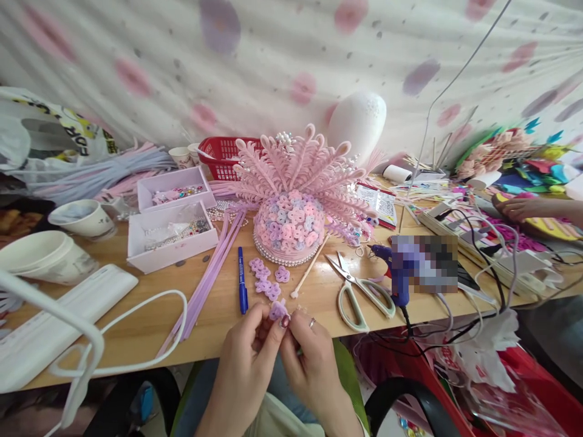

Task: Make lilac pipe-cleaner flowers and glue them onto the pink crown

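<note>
A small purple pipe-cleaner flower [277, 310] is pinched between the fingertips of my left hand [252, 349] at the table's front edge. My right hand [311, 346], with a ring on one finger, presses its fingers together against the flower's lower right side. Just beyond lie several finished purple flowers [265, 280]. Left of them is a blue marker pen [242, 282]; a thin stick [310, 267] lies on the right. Farther back stands a pink headpiece [289, 221], its dome covered in pastel flowers and edged with pearls, with feathery pink plumes [291, 161] rising behind.
Scissors [353, 285] and a blue glue gun [398, 273] lie on the right. Purple pipe cleaners [214, 267], bead boxes [170, 233] and a white lamp [68, 328] occupy the left. Power strips with cables [496, 249] stretch toward another person's hand [523, 209].
</note>
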A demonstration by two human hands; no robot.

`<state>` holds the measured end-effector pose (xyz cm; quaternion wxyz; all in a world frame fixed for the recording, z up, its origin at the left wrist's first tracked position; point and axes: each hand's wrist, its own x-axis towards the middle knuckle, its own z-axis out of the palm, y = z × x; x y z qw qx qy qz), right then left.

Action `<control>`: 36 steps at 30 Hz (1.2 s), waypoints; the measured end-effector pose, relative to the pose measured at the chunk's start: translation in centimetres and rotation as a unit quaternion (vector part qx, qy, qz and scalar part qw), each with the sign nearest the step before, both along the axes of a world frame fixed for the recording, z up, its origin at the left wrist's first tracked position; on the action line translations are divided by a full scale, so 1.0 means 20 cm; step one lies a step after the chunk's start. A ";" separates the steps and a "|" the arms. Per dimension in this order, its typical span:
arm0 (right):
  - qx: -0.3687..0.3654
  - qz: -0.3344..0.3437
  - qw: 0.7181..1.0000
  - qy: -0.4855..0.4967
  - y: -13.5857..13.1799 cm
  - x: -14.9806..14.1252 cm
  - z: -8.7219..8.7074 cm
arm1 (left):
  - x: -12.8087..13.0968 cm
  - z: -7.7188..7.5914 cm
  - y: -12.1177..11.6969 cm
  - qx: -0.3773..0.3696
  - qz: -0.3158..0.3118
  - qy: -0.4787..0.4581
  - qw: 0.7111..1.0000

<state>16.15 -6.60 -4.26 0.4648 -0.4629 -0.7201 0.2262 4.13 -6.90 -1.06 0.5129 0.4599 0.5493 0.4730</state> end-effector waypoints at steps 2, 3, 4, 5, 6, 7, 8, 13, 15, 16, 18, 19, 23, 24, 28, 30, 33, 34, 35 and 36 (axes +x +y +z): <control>-0.037 0.025 0.999 -0.001 0.00 0.02 0.01 | -0.03 0.00 0.01 -0.009 -0.028 0.017 0.999; -0.066 0.040 0.997 0.015 0.00 0.03 0.02 | -0.05 0.00 0.01 -0.018 -0.047 0.011 0.999; -0.098 0.055 0.993 0.043 -0.01 0.04 0.03 | -0.07 0.00 0.02 -0.031 -0.071 -0.005 0.997; -0.135 0.071 0.985 0.084 -0.02 0.04 0.03 | -0.08 0.00 0.02 -0.046 -0.101 -0.030 0.993; -0.173 0.090 0.971 0.136 -0.03 0.04 0.04 | -0.10 0.01 0.03 -0.061 -0.131 -0.059 0.988; -0.212 0.109 0.952 0.194 -0.03 0.04 0.04 | -0.11 0.01 0.03 -0.072 -0.164 -0.087 0.980; -0.248 0.128 0.927 0.250 -0.04 0.04 0.05 | -0.12 0.02 0.04 -0.079 -0.191 -0.111 0.972; -0.301 0.172 0.882 0.319 -0.05 0.03 0.09 | -0.14 0.06 0.03 -0.041 -0.220 -0.058 0.973; -0.275 0.139 0.916 0.257 -0.03 0.03 0.10 | -0.14 0.07 0.03 0.014 -0.213 0.035 0.976; -0.266 0.120 0.929 0.228 -0.02 0.03 0.11 | -0.14 0.07 0.02 0.039 -0.209 0.074 0.974; -0.264 0.108 0.936 0.206 -0.01 0.03 0.11 | -0.15 0.07 0.02 0.058 -0.196 0.110 0.973; -0.267 0.114 0.932 0.215 0.00 0.03 0.11 | -0.14 0.06 0.02 0.051 -0.188 0.103 0.975; -0.276 0.116 0.909 0.289 0.00 0.00 0.10 | -0.10 0.03 0.03 -0.022 -0.162 -0.019 0.986; -0.274 0.104 0.908 0.300 0.00 0.00 0.09 | -0.09 0.02 0.03 -0.033 -0.159 -0.049 0.986; -0.262 0.050 0.914 0.306 0.00 -0.01 0.10 | -0.07 0.01 0.03 -0.017 -0.177 -0.081 0.981; -0.262 0.042 0.914 0.308 0.00 0.00 0.09 | -0.10 0.02 0.03 0.005 -0.210 -0.042 0.977; -0.251 0.056 0.917 0.305 -0.01 0.01 0.09 | -0.16 0.05 0.06 0.059 -0.248 0.063 0.965; -0.246 0.064 0.919 0.302 -0.01 0.01 0.08 | -0.18 0.07 0.07 0.086 -0.258 0.105 0.957; -0.243 0.072 0.920 0.300 -0.02 0.01 0.08 | -0.20 0.08 0.08 0.119 -0.267 0.149 0.945; -0.244 0.079 0.919 0.301 -0.02 0.02 0.08 | -0.21 0.09 0.09 0.158 -0.275 0.194 0.928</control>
